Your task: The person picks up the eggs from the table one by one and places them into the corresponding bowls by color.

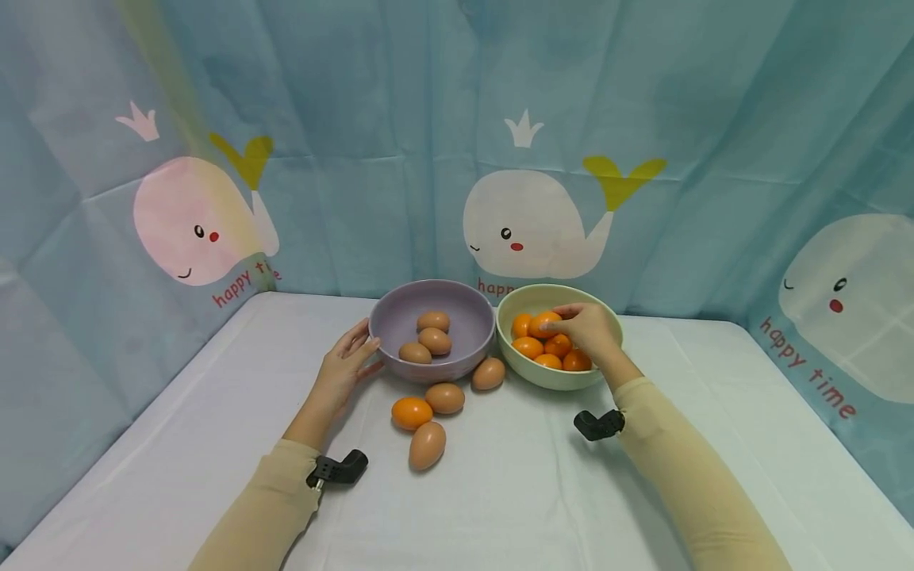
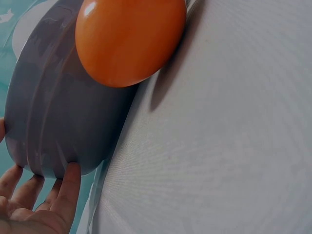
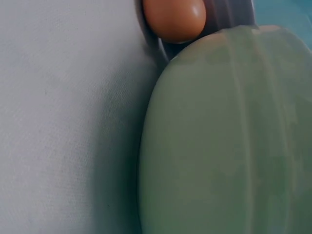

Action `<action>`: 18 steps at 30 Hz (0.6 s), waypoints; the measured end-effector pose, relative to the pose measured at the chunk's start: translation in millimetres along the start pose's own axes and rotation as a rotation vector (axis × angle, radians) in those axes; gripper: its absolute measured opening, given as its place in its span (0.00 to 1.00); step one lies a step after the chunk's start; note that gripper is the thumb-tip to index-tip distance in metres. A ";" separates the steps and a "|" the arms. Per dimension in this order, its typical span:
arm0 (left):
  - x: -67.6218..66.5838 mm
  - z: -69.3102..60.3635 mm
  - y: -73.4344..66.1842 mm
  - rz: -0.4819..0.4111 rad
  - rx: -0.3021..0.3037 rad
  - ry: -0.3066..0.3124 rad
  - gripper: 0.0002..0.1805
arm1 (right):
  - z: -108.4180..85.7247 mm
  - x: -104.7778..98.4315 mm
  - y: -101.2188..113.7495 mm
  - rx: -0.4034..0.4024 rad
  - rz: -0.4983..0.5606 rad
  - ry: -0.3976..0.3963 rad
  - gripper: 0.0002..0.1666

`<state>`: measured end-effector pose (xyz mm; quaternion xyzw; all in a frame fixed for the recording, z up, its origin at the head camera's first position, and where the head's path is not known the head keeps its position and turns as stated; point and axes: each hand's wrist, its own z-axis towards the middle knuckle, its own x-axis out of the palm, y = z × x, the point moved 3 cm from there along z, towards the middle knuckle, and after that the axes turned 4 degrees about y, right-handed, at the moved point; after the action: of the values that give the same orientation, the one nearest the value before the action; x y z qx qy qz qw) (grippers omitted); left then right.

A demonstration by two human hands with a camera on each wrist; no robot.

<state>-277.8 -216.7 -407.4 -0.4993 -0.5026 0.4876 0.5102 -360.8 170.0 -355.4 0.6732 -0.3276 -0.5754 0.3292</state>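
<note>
My left hand (image 1: 343,369) rests against the left side of the purple bowl (image 1: 384,361), its fingers touching the outer wall; the left wrist view shows the fingertips (image 2: 73,170) on that wall. Three brown eggs (image 1: 435,342) lie inside this bowl. Over the pale green bowl (image 1: 557,379), my right hand (image 1: 589,327) pinches a small orange (image 1: 544,324) above several other small oranges (image 1: 528,347). The right hand is out of sight in the right wrist view, where the green bowl's wall (image 3: 204,136) fills much of the picture.
In front of the purple bowl, a small orange (image 1: 412,413) lies on the white tablecloth (image 1: 500,507) between two brown eggs (image 1: 427,446). Another egg (image 1: 489,373) sits by the gap between the bowls. A blue whale-print curtain (image 1: 400,198) hangs behind.
</note>
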 end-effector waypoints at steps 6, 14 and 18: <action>-0.1 -0.5 -0.6 0.005 -0.005 0.000 0.38 | 3.7 2.6 -1.9 0.010 0.015 0.002 0.31; 0.7 0.0 -1.3 0.009 -0.007 0.001 0.37 | 4.0 3.7 -1.8 -0.022 -0.051 0.002 0.32; 0.6 0.1 -0.7 0.009 -0.009 -0.002 0.37 | 3.8 5.0 -0.7 -0.047 -0.080 0.011 0.32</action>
<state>-277.8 -216.1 -406.7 -0.5033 -0.5030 0.4880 0.5055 -363.9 166.1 -359.2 0.6809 -0.2851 -0.5919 0.3236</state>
